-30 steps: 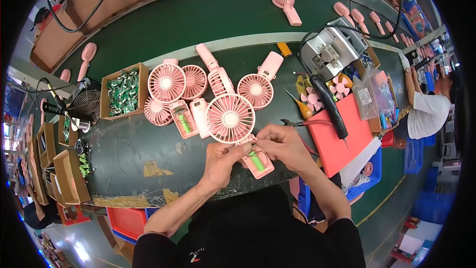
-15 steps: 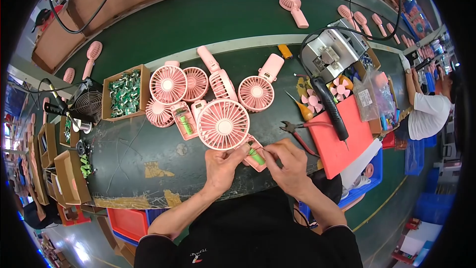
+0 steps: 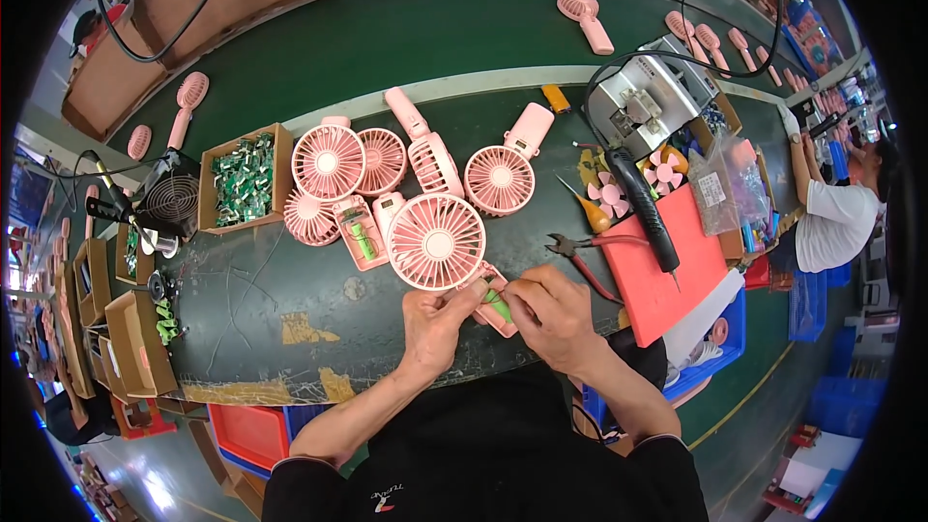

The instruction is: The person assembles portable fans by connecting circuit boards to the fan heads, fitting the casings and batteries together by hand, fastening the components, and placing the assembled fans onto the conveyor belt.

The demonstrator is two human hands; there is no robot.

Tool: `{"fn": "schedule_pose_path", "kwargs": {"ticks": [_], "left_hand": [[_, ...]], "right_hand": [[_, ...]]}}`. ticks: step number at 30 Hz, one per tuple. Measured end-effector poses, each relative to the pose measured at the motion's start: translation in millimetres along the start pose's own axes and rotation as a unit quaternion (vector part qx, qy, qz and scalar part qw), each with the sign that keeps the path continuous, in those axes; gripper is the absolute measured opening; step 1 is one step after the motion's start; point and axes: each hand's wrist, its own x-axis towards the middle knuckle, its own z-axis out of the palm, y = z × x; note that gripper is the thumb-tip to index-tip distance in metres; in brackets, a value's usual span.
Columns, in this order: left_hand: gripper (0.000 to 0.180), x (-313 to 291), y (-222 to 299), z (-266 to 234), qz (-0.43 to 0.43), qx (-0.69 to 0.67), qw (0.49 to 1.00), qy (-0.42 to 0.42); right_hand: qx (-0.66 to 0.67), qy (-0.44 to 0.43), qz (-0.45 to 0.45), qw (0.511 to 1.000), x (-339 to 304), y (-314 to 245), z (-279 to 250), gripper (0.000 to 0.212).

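A pink handheld fan (image 3: 437, 244) lies at the near edge of the bench, its round grille pointing away from me. Its handle is open, showing a green battery (image 3: 499, 305) inside. My left hand (image 3: 432, 325) is closed on the fan where the handle meets the head. Over the open handle, my right hand (image 3: 553, 314) pinches a thin dark wire; the fingertips partly hide it. Just beyond lies another fan with an opened handle (image 3: 362, 235), also with a green cell. Several more pink fans, among them one with a round grille (image 3: 499, 182), lie behind.
A carton of green circuit boards (image 3: 245, 184) stands left, near a soldering iron (image 3: 116, 195). On the right are cutting pliers (image 3: 580, 256), an awl (image 3: 592, 215), a black electric screwdriver (image 3: 643, 208) on a red pad (image 3: 677, 271), and a metal fixture (image 3: 643, 106). A green conveyor (image 3: 416, 29) runs behind.
My right hand has shifted slightly left and up, closer to the left thumb. The fans on the conveyor have moved to the right. The held fan stays nearly in place.
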Motion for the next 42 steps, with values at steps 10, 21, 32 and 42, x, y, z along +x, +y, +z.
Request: {"fn": "schedule_pose_path", "kwargs": {"ticks": [10, 21, 32, 42], "left_hand": [[0.020, -2, -6, -3, -0.009, 0.031, 0.999, -0.004], [0.020, -3, -6, 1, -0.106, -0.083, 0.991, 0.004], [0.025, -53, -6, -45, -0.043, -0.106, 0.985, 0.126], [0.027, -95, 2, -92, -0.088, -0.137, 0.953, 0.255]], "right_hand": [[0.011, -0.044, -0.011, 0.999, 2, -3, -6, 0.024], [0.113, -0.072, 0.025, 0.991, -8, 7, -14, 0.018], [0.424, -0.268, 0.326, 0.801, 5, -9, 12, 0.016], [0.379, -0.359, 0.202, 0.828, 21, -47, 87, 0.025]]}}
